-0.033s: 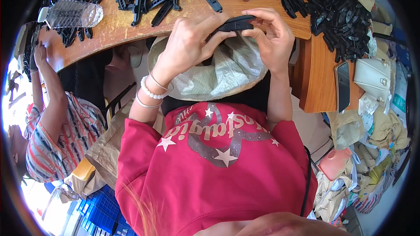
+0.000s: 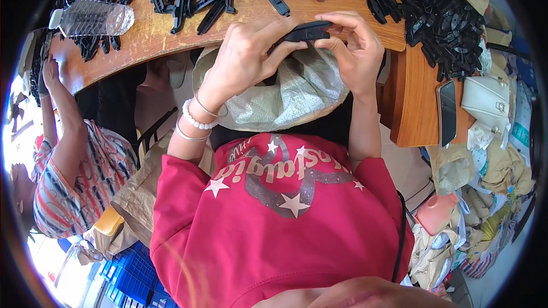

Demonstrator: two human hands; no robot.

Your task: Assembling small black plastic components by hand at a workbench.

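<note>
Hands (image 2: 245, 51) (image 2: 358, 57) barely moved, slender black piece (image 2: 308, 33), crinkled woven sack (image 2: 299, 100)

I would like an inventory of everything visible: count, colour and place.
Table: one, brown, ahead
Held plastic part: at least one, black, upper centre
Loose plastic parts: uncounted, black, heaped on table
Plastic bottle: one, clear, upper left
Smartphone: one, dark, right
Handbag: one, white, beside smartphone
Woven sack: one, whitish, centre
Plastic object: one, pink, right
Crates: uncounted, blue, lower left
Co-worker: one, multicoloured clothing, left
Piled bags: uncounted, mostly beige, right
Top: one, crimson, lower centre
Bracelets: three, pale, left wrist
Left hand: one, bare, on held plastic part
Right hand: one, bare, likewise
</note>
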